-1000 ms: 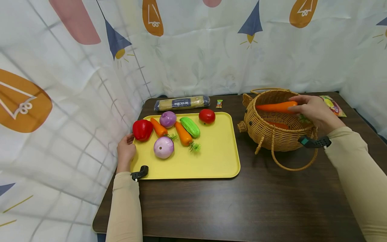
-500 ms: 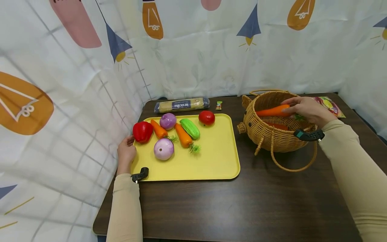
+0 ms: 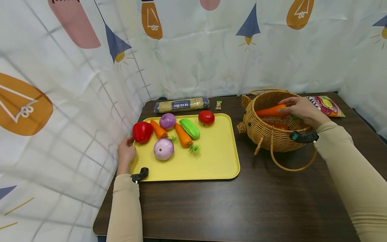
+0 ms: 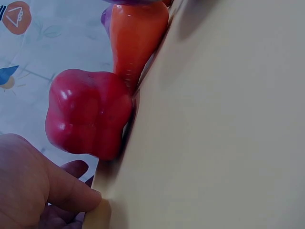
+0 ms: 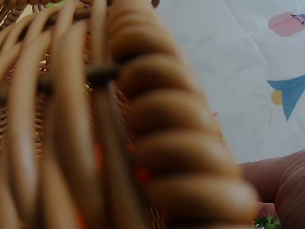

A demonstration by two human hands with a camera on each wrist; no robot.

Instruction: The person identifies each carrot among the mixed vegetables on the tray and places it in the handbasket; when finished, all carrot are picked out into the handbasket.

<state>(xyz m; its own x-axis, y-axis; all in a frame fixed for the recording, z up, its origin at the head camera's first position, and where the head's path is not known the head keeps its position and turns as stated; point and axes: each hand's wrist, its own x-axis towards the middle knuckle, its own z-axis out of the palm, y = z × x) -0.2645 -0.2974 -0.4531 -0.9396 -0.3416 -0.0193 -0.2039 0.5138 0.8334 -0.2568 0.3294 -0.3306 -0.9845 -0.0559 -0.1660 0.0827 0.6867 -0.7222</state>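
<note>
My right hand (image 3: pixel 304 109) grips an orange carrot (image 3: pixel 269 111) by its leafy end, inside the mouth of a pig-shaped wicker basket (image 3: pixel 261 134). A second orange piece (image 3: pixel 277 126) lies lower in the basket. In the right wrist view the basket's woven wall (image 5: pixel 71 109) covers most of the carrot. My left hand (image 3: pixel 125 153) pinches the left rim of a yellow tray (image 3: pixel 211 161), thumb on top, beside a red bell pepper (image 4: pixel 88 114). The tray also bears two carrots (image 3: pixel 183 135), two purple onions (image 3: pixel 163 149), a green cucumber (image 3: pixel 189 128) and a tomato (image 3: pixel 207 118).
Behind the tray lie a pasta packet (image 3: pixel 181 105) and a small green wrapper (image 3: pixel 218 105). A colourful snack bag (image 3: pixel 328 107) sits right of the basket, whose rope handle (image 3: pixel 294 169) hangs toward the front. Patterned curtains (image 3: pixel 193 60) border the dark table (image 3: pixel 242 208).
My right hand has moved left and slightly down with the carrot, bringing it deeper into the basket. More of the snack bag shows. My left hand stays at the tray rim.
</note>
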